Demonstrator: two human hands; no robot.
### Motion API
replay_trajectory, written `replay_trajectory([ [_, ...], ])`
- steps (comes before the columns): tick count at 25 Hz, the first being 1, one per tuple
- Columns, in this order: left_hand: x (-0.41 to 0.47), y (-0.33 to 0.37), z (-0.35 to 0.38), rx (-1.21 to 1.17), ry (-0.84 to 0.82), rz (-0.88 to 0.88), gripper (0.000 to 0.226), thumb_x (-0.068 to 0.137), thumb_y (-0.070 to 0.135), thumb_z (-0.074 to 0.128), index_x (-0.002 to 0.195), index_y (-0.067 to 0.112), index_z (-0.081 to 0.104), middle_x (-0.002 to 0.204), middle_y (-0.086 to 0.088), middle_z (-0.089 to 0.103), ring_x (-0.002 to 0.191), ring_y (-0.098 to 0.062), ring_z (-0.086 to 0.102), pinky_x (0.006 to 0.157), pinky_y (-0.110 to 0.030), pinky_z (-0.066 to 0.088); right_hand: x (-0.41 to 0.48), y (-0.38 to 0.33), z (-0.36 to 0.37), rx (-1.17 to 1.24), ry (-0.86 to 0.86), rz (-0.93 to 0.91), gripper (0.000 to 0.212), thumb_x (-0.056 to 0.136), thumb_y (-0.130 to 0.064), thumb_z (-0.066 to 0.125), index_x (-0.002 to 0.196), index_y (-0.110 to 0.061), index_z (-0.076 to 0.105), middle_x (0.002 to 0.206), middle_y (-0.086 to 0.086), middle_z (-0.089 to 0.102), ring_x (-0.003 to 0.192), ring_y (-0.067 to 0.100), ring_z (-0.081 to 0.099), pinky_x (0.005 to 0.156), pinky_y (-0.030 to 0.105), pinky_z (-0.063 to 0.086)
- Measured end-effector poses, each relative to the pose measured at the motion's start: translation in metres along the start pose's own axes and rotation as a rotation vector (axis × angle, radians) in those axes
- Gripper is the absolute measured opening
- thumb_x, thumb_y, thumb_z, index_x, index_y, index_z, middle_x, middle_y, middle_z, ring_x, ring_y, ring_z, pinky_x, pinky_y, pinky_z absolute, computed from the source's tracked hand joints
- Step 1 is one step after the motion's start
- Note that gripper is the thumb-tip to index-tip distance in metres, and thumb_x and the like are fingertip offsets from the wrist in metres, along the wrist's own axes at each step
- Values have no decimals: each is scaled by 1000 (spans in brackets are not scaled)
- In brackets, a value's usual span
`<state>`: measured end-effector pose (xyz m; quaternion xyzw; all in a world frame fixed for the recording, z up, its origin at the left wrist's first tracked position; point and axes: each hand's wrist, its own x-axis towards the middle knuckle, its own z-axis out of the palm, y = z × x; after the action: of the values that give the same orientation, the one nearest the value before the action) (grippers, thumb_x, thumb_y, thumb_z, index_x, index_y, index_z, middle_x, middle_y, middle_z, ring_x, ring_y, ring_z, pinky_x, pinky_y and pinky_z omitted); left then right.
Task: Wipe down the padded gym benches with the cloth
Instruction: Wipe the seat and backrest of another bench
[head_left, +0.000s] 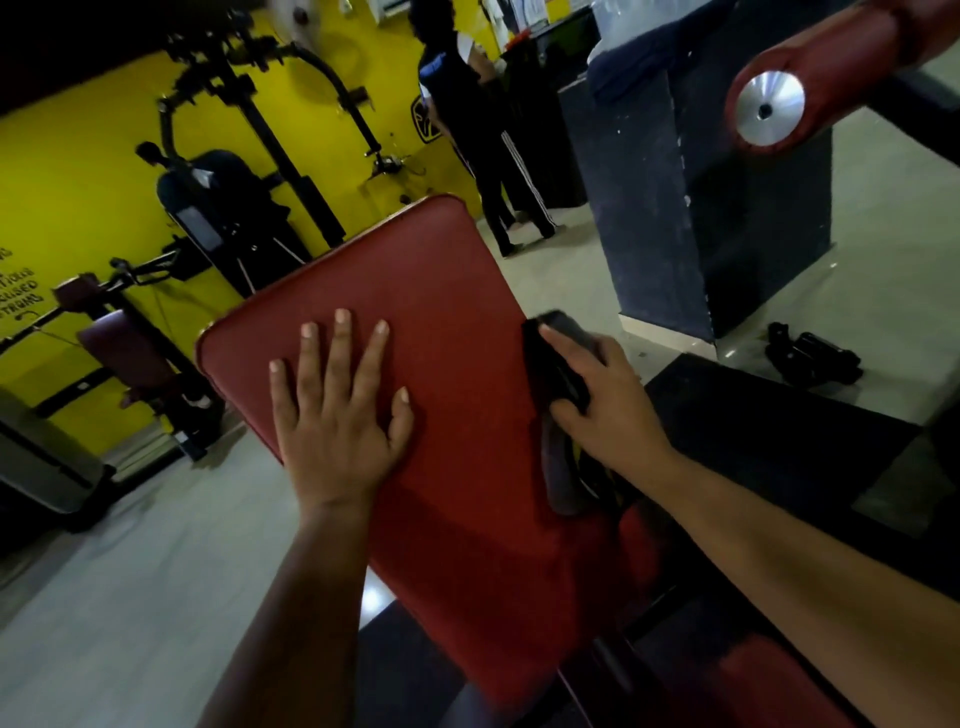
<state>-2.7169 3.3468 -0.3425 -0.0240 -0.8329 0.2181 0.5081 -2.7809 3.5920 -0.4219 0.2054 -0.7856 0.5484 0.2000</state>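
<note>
Head view: left hand presses straight, spread fingers on the red bench pad, seemingly steadying it, while right hand clutches the cloth against its edge.

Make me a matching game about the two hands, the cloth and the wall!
1 left hand
2 right hand
3 cloth
4 wall

A yellow
B lies flat on the red pad
C grips the cloth
D dark, at the pad's right edge

Pairs: 1-B, 2-C, 3-D, 4-A
</note>
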Motion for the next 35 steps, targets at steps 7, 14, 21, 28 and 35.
replay_trajectory([
  [7, -4, 1, 0, -15, 14, -1, 60, 95, 47, 39, 152, 26, 34, 159, -6, 30, 148, -29, 20, 120, -50, 7, 44, -35, -6, 31, 22, 66, 66, 87, -18, 60, 146, -36, 38, 130, 8, 40, 114, 24, 52, 92, 24, 40],
  [14, -6, 2, 3, -4, 53, 3, 59, 95, 45, 42, 150, 25, 38, 157, -6, 35, 147, -29, 25, 119, -51, 14, 97, -64, -8, 116, 75, -66, 64, 85, -16, 60, 144, -32, 43, 136, 6, 44, 121, 19, 50, 97, 20, 37],
  [21, -7, 2, 4, -14, 89, 5, 57, 94, 44, 44, 148, 25, 42, 154, -6, 40, 145, -29, 29, 119, -50, 14, 149, -109, -26, -189, 72, -249, 55, 87, -22, 58, 139, -36, 47, 137, 5, 44, 116, 26, 53, 90, 27, 44],
  [28, -8, 4, 3, -7, 136, -25, 57, 92, 45, 47, 146, 27, 48, 152, -3, 44, 142, -27, 36, 117, -53, 21, 137, -174, -17, -776, -145, -733, 54, 92, -28, 54, 141, -46, 40, 147, -4, 35, 132, 28, 33, 83, 38, 43],
  [35, -17, 8, 3, -28, 116, -96, 58, 92, 46, 46, 148, 28, 45, 155, 0, 38, 144, -25, 32, 117, -52, 22, 165, -196, -16, -1074, -139, -401, 39, 91, -24, 56, 129, -32, 58, 129, 9, 49, 115, 39, 47, 80, 44, 44],
])
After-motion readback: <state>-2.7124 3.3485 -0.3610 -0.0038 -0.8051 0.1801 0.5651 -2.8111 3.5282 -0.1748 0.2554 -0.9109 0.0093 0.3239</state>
